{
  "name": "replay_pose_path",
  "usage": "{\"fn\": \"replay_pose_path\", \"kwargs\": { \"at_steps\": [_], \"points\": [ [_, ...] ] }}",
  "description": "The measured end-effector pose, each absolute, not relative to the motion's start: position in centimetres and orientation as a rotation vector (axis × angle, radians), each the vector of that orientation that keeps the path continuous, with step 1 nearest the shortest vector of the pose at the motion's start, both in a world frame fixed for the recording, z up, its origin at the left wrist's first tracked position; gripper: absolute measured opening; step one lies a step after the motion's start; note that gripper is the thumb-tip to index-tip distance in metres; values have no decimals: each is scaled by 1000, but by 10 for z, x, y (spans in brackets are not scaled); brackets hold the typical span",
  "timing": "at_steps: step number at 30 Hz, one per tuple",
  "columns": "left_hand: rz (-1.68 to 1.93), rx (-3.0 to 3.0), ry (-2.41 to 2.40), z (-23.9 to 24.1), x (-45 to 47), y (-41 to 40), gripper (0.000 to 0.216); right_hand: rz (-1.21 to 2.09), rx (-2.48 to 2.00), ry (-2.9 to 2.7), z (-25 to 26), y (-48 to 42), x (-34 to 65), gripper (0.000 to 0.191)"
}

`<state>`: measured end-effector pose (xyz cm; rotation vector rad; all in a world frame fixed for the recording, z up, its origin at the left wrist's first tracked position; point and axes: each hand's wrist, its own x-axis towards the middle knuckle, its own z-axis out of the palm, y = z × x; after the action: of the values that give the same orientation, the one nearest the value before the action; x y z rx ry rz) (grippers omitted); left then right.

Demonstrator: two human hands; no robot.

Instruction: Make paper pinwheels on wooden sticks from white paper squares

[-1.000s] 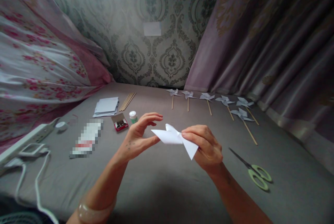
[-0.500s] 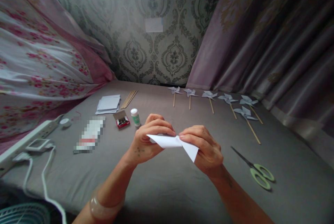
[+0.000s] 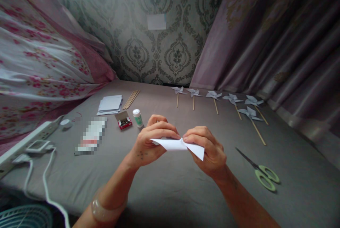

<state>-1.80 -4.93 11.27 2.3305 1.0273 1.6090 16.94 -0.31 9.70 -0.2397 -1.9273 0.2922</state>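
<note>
A white paper pinwheel head, its blades partly folded, is held up between both hands over the bed. My left hand is closed on its left side, with the fingertips near the middle. On the other side my right hand pinches the paper close to the centre, and one pointed blade sticks out below its fingers. The undersides of the paper and both thumbs are hidden. Beyond my left hand stand a small white and green bottle and an open red box of small metal pieces.
Finished paper pinwheels on sticks lie along the back right. Green-handled scissors rest to the right. At the back left are a paper stack and wooden sticks. A power strip with cables lies left.
The blade under my right fingers has swung a little up and to the right. Both hands keep their hold in nearly the same place.
</note>
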Motion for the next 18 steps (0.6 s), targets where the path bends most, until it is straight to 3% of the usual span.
{"fn": "replay_pose_path", "kwargs": {
  "at_steps": [18],
  "points": [
    [1616, 2313, 1059, 111, -17, -46, 22, 277, -257, -1925, 97, -2, 170, 32]
  ]
}}
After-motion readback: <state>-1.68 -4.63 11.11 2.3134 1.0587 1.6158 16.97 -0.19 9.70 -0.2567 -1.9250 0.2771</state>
